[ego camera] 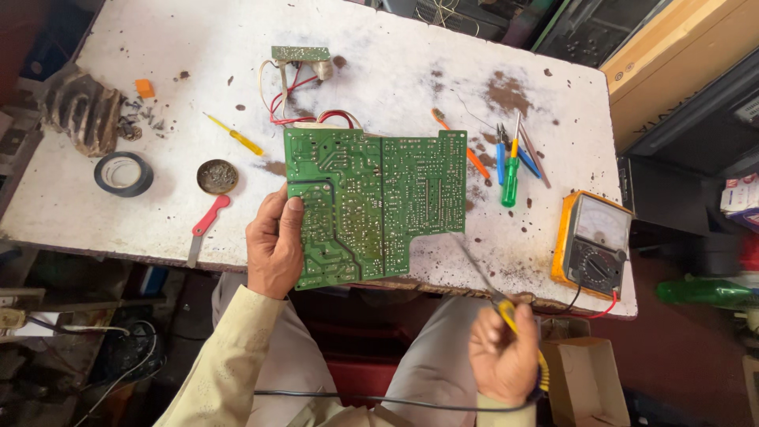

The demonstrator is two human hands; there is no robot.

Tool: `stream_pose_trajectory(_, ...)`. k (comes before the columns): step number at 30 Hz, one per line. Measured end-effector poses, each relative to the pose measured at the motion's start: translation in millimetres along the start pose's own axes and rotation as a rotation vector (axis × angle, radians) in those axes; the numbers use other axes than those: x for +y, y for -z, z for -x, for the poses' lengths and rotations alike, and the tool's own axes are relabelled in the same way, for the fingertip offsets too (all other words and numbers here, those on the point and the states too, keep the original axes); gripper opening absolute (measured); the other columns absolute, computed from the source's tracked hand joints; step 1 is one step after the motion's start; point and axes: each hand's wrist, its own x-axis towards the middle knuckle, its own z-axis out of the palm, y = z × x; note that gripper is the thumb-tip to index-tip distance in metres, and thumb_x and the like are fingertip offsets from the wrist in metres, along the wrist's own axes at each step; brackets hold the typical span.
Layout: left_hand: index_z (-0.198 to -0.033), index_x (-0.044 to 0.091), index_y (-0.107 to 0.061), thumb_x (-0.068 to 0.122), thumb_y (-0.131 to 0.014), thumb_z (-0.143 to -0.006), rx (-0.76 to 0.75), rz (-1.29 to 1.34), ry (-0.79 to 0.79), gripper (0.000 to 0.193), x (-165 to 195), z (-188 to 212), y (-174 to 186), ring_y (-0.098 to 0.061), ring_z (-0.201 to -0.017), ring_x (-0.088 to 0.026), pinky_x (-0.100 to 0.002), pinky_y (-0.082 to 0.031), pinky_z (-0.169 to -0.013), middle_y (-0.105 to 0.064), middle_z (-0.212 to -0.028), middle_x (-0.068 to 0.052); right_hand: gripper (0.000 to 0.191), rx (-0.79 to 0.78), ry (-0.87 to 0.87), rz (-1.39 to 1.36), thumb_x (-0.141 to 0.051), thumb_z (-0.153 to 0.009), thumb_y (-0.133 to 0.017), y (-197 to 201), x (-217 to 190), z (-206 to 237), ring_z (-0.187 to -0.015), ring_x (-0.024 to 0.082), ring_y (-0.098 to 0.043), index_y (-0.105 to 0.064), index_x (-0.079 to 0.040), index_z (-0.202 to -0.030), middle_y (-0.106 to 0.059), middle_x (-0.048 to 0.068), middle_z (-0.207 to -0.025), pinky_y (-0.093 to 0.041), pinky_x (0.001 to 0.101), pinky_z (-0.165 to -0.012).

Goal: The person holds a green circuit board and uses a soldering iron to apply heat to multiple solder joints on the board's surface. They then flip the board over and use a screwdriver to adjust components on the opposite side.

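My left hand (274,245) grips the left edge of a large green circuit board (371,202), solder side up, held above the near edge of the white worktable (158,55). Red and white wires run from the board's top edge to a small green board (300,54) farther back. My right hand (500,356) is shut on a yellow-handled soldering iron (484,278); its thin tip points up toward the board's lower right edge. A black cord trails from the iron across my lap.
An orange analog multimeter (594,245) sits at the right table edge. Screwdrivers and pliers (510,162) lie right of the board. On the left are a black tape roll (123,174), round tin (217,175), red-handled knife (207,224), yellow screwdriver (236,136) and a cardboard box (589,379) below.
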Motion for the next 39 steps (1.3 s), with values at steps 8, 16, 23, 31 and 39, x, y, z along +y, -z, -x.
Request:
stream_pose_trajectory(8,-0.138,-0.003,-0.061,0.015,-0.053,-0.110,0.010,-0.046,-0.012,0.033,-0.8,0.1,1.5,-0.058,-0.107,-0.010,-0.025,-0.047,-0.095,-0.064,-0.120,-0.005,0.020,-0.259,0.614,1.049,0.007,-0.093,-0.068,-98.2,30.9,9.7,-0.083,0.014,-0.065,-0.070,0.004,-0.113,-0.071,0.015,-0.101,-0.054,0.0229,-0.073)
stream_pose_trajectory(16,-0.138,-0.002,-0.061,0.014,-0.053,-0.111,0.000,-0.038,-0.017,0.033,-0.2,1.9,1.1,-0.058,-0.107,-0.010,-0.025,-0.047,-0.095,-0.064,-0.120,-0.006,0.031,-0.485,0.775,1.198,0.012,-0.085,-0.073,-139.0,27.7,18.5,-0.075,0.011,-0.065,-0.071,0.001,-0.114,-0.071,0.010,-0.091,-0.053,0.0215,-0.066)
stream_pose_trajectory(23,-0.139,-0.002,-0.062,0.015,-0.053,-0.111,-0.008,-0.028,-0.013,0.034,1.8,2.1,0.2,-0.057,-0.106,-0.010,-0.025,-0.047,-0.094,-0.063,-0.119,-0.006,0.034,-0.555,0.873,1.279,0.009,-0.082,-0.077,-145.6,25.7,16.8,-0.072,0.013,-0.064,-0.071,-0.001,-0.114,-0.071,0.009,-0.089,-0.053,0.0234,-0.065)
stream_pose_trajectory(31,-0.139,-0.002,-0.062,0.016,-0.052,-0.111,-0.009,-0.041,0.006,0.034,3.8,1.5,-0.4,-0.058,-0.105,-0.010,-0.024,-0.047,-0.093,-0.064,-0.119,-0.006,0.035,-0.598,0.943,1.394,0.007,-0.081,-0.079,-155.3,23.3,21.4,-0.074,0.016,-0.066,-0.071,-0.002,-0.113,-0.069,0.007,-0.091,-0.055,0.0274,-0.067)
stream_pose_trajectory(39,-0.138,-0.002,-0.062,0.016,-0.052,-0.111,-0.012,-0.064,-0.007,0.034,4.9,0.6,-0.4,-0.059,-0.107,-0.011,-0.025,-0.047,-0.095,-0.065,-0.121,-0.007,0.033,-0.563,0.927,1.371,0.008,-0.081,-0.078,-156.1,24.3,22.8,-0.074,0.014,-0.066,-0.072,-0.001,-0.112,-0.069,0.007,-0.091,-0.055,0.0250,-0.066)
